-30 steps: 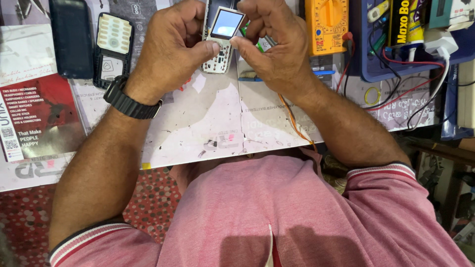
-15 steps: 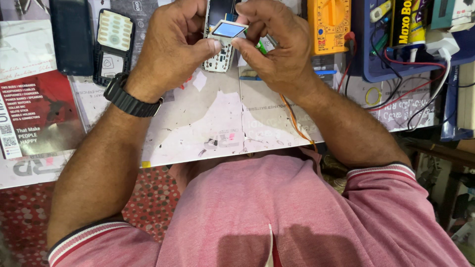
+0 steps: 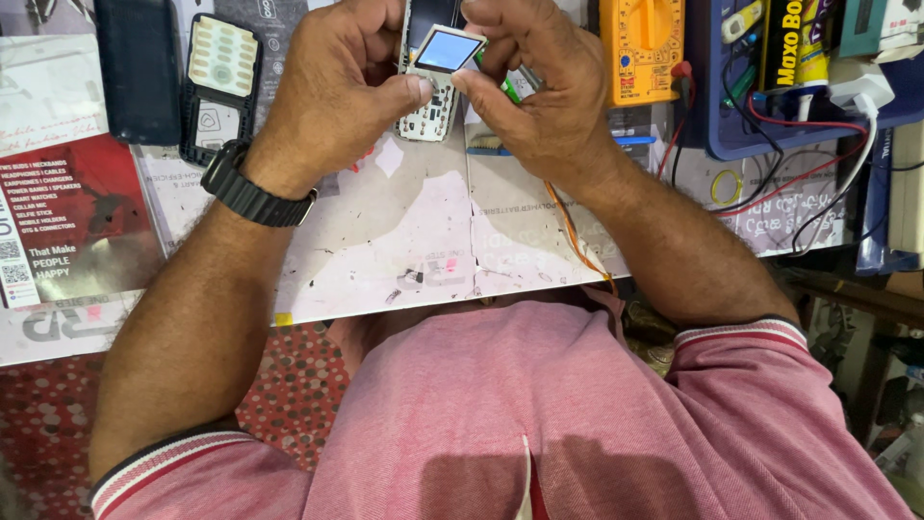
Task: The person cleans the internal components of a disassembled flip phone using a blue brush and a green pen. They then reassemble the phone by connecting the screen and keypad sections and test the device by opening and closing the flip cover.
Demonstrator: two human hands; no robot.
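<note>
A small phone circuit board (image 3: 430, 108) with its pale blue screen (image 3: 448, 50) tilted up was held above the far edge of the white work mat (image 3: 404, 241), pinched between both hands. The left hand (image 3: 332, 91) had thumb and fingers closed on the board's left side; the right hand (image 3: 539, 87) gripped the right side, its fingertips at the screen's edge, where a green object, possibly a tool, showed only partly. Left of the board lay a keypad phone housing (image 3: 219, 87) and, beyond it, a dark phone (image 3: 138, 69), close together. Right of the board stood a yellow multimeter (image 3: 642, 48), then a blue tray (image 3: 818, 116) crowded with red and black wires. Between the board and the mat's near edge the surface lay open. A black wristwatch (image 3: 252, 188) sat on the left wrist.
</note>
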